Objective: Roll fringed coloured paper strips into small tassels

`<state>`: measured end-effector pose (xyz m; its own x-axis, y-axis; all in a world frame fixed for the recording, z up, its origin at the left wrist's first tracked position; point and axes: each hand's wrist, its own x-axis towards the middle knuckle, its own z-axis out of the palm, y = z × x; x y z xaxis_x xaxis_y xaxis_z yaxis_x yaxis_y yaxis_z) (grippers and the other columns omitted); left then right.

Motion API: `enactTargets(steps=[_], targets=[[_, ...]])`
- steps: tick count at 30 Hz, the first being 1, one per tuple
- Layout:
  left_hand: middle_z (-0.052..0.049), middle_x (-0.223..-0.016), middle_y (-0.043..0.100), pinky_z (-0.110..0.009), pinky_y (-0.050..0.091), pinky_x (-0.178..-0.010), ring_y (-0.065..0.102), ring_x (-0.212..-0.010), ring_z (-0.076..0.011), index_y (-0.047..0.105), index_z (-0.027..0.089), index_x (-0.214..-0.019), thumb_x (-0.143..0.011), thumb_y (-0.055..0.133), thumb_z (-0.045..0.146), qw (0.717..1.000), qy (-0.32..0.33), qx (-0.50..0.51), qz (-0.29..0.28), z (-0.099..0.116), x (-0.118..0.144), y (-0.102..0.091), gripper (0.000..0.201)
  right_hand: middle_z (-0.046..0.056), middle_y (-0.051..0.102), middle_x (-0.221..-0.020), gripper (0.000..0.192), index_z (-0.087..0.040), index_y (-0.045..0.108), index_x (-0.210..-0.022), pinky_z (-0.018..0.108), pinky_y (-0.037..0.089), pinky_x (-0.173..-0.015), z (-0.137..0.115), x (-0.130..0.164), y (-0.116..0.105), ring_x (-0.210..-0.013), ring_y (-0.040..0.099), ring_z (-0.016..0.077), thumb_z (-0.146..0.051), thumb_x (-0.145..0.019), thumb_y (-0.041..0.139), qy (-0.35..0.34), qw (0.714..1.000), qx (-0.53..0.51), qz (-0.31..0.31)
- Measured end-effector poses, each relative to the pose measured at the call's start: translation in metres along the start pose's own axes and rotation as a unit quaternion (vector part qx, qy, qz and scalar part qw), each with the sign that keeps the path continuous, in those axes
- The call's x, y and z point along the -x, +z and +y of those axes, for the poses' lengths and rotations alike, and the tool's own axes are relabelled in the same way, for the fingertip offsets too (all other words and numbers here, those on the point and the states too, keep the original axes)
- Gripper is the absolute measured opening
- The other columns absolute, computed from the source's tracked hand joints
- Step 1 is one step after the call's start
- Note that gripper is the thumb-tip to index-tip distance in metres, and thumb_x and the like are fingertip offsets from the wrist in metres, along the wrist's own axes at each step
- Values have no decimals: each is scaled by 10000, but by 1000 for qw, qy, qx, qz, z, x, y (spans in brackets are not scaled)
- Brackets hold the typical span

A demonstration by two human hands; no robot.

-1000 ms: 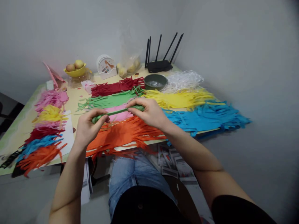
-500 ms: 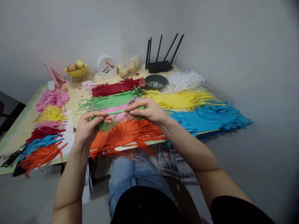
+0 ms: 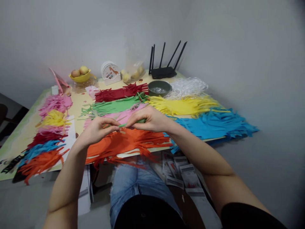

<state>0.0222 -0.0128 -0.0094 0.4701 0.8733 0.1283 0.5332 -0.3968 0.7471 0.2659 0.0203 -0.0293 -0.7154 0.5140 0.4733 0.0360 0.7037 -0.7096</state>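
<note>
You are seeing soft, even indoor light with faint shadows; the corners are darkening and bending, and slight motion blur is softening the paper strips (image 3: 114,106).

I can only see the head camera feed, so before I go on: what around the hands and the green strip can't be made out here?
Head view only:
- green strip: only a short bit shows between left hand and right hand; fingers cover its ends.
- green bowl: contents too small to identify.
- black object at the table's left end: blurred.
- papers under the table: print too small.
</note>
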Motion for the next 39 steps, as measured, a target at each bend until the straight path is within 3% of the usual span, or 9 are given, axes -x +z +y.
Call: enactTargets(steps=[5,9,12,18,21,26,33,36,39], targets=[[-58,-757,748,-376,520,-863,654,-728,-207,764,231,-808,-877,607,331,978,79,-177,76,-9,-2,6,199,64,773,-1079,345,-186,743,-1154,255,546,-833,-1,-2,-11,-944,719,158,-236,-814,704,71,997,0,-6],[-32,-901,773,-553,245,-1190,668,-946,-234,764,303,-895,-864,657,272,946,154,-231,170,-13,-2,16,116,72,783,-955,346,-134,749,-1073,226,511,-673,12,-16,-9,-790,695,143,-392,-852,680,162,981,-109,-21],[-34,-952,774,-556,218,-1205,673,-1018,-254,768,316,-894,-802,759,292,950,152,-176,207,-17,-1,21,96,29,751,-737,307,-114,730,-909,191,438,-557,26,-23,4,-612,621,92,-403,-806,726,186,950,-246,-56],[-31,-871,773,-523,331,-1133,674,-978,-247,769,299,-885,-838,715,241,912,150,-211,319,-25,-4,35,92,10,729,-677,392,-134,697,-821,201,497,-612,31,-25,32,-616,650,95,-453,-655,855,179,910,-366,71],[-44,-890,754,-409,481,-972,672,-933,-223,771,256,-880,-857,693,275,912,108,-111,380,-21,-13,43,84,18,729,-684,423,-142,696,-794,242,549,-681,26,-32,36,-666,687,124,-516,-657,842,127,904,-385,133],[-36,-907,752,-288,532,-829,683,-862,-179,778,206,-926,-852,706,329,917,33,125,376,-16,-39,48,161,4,703,-719,358,-159,667,-859,239,543,-659,25,-46,27,-652,670,121,-495,-777,761,75,928,-275,238],[-23,-879,771,-257,552,-804,695,-812,-151,772,182,-877,-808,756,323,882,-2,196,429,-29,-77,49,158,22,720,-931,132,-182,628,-918,234,500,-806,44,-60,17,-872,689,134,-314,-913,620,49,958,-70,273],[-10,-879,768,-262,546,-865,700,-846,-140,764,195,-861,-815,750,294,866,12,196,460,-38,-82,38,110,41,743,-986,198,-181,694,-951,264,460,-903,74,-65,-17,-945,657,156,-342,-949,580,36,968,70,240],[9,-821,752,-244,549,-853,694,-817,-123,764,211,-839,-768,796,300,847,23,239,475,-44,-78,17,118,76,733,-1091,309,-140,708,-1069,248,443,-915,124,-64,-81,-996,649,152,-337,-1007,478,201,918,232,250]])
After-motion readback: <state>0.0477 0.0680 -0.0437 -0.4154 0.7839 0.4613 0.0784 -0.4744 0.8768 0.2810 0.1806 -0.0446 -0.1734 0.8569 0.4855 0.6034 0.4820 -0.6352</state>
